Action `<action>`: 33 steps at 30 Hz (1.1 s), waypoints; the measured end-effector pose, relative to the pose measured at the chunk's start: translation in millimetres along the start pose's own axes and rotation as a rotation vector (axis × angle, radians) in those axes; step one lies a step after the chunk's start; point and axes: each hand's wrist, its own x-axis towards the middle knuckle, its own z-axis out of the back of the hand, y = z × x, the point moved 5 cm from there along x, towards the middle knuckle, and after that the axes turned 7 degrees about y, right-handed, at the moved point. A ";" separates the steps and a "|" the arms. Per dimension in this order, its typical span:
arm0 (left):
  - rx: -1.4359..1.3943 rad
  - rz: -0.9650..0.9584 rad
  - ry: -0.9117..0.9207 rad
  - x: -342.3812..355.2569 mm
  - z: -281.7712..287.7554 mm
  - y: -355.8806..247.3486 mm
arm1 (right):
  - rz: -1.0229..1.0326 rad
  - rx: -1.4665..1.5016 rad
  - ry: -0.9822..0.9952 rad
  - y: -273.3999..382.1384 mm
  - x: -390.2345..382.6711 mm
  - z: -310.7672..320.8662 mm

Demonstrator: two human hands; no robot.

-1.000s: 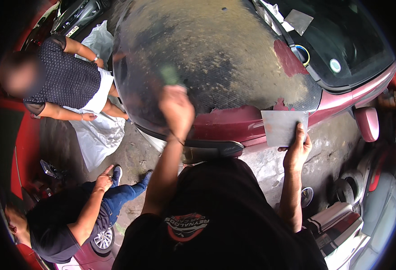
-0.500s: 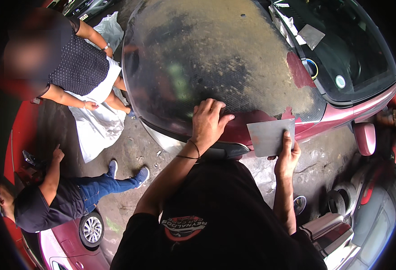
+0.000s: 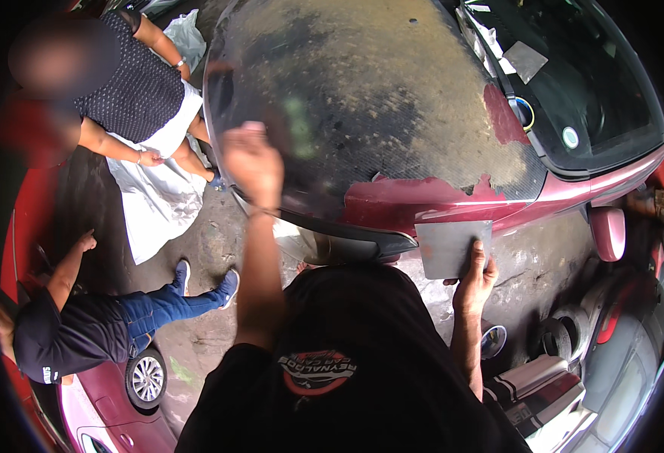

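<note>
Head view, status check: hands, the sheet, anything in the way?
Left hand flat on sanded car hood, empty. Right hand grips grey sanding sheet at hood's front edge. Two other people at left, clear of hood.

Car hood [image 3: 392,106] ahead, filling the upper middle, with windscreen [image 3: 596,83] to its right. Left hand [image 3: 253,162] flat on the hood's left edge; right hand [image 3: 474,278] below the hood's near edge, gripping a sanding sheet [image 3: 451,245] pressed against it. Standing person [image 3: 132,98] left of hood; crouching person [image 3: 83,332] lower left, beside a wheel [image 3: 147,377].
</note>
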 end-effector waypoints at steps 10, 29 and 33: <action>-0.130 0.098 0.637 -13.4 84.5 12.8 | 0.002 -0.044 0.207 -22.7 15.3 -55.7; -0.057 -0.205 0.348 -82.4 -58.7 -75.0 | -0.059 -0.029 0.007 -42.6 -24.8 1.0; -0.102 -0.215 0.342 -43.4 -43.7 -73.7 | -0.030 -0.025 0.042 -39.7 -9.5 -3.3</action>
